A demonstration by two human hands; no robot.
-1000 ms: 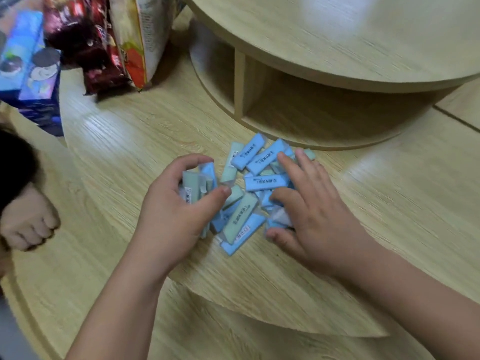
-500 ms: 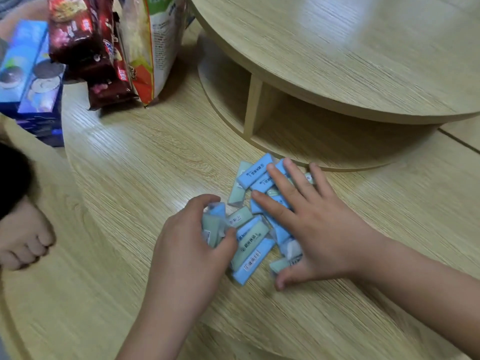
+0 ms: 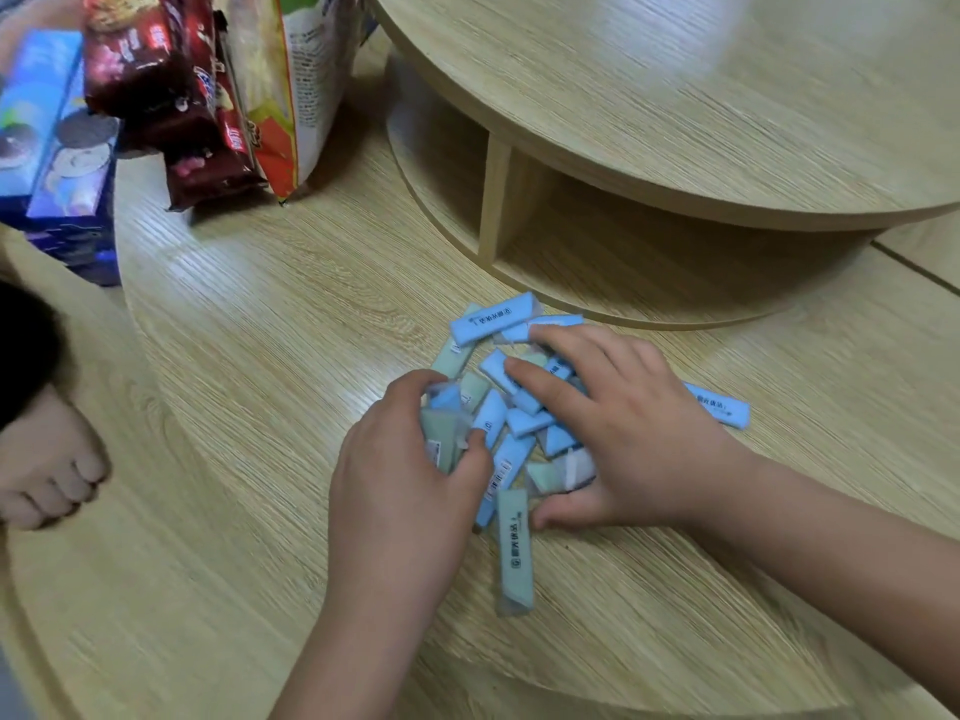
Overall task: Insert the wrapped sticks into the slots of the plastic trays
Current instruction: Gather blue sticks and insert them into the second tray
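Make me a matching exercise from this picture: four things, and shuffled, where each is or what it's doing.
1 left hand
2 right hand
3 lone green stick
4 snack packets

A standing at the far left
B spread flat on the pile
C gripping a bundle of sticks
D lying at the pile's near edge

Pairs: 1-C, 2-B, 3-D, 4-A

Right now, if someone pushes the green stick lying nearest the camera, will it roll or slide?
The green stick looks flat, so it would probably slide, not roll. Its wrapper and the smooth table suggest it may slip easily. Being thin, it is likely light.
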